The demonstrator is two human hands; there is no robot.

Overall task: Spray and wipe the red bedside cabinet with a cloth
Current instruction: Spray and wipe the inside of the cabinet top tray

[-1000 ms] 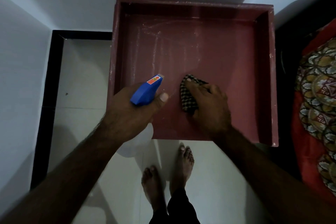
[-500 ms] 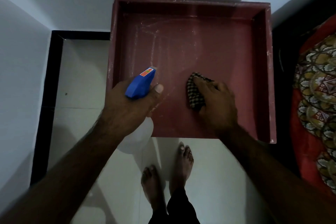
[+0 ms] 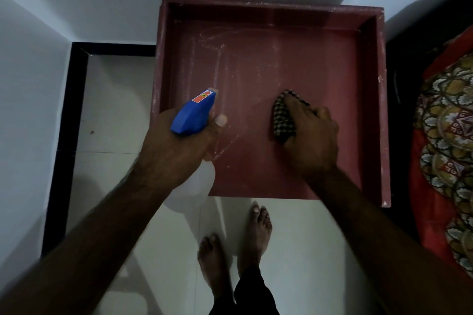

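Left hand (image 3: pixel 176 151) was wrapped round the neck of the one spray bottle (image 3: pixel 194 115). Its thumb lay along the side just under the blue head. The nozzle pointed away from the person, over the near left part of the red bedside cabinet (image 3: pixel 294 64). The bottle's pale, see-through body hung below the hand, across the cabinet's front left corner. Further left, pale floor (image 3: pixel 115 100) tiles ran to a black skirting (image 3: pixel 64 135) at the foot of a white wall.

The single cabinet stood against the back wall. Its top was sunk inside a raised rim on the left, back and right sides. Whitish streaks crossed the left half of the top, and white flecks dotted the rim.

Right of the top's middle lay one checked cloth (image 3: pixel 281 120), bunched and touching the surface. The right hand (image 3: pixel 312 140) was pressed down on it, with its fingers curled over the fabric.

Two bare feet (image 3: pixel 256 235) stood on the floor just in front of the cabinet, under dark trouser legs.

At the far right edge lay one red and gold patterned bed cover (image 3: pixel 448 135).
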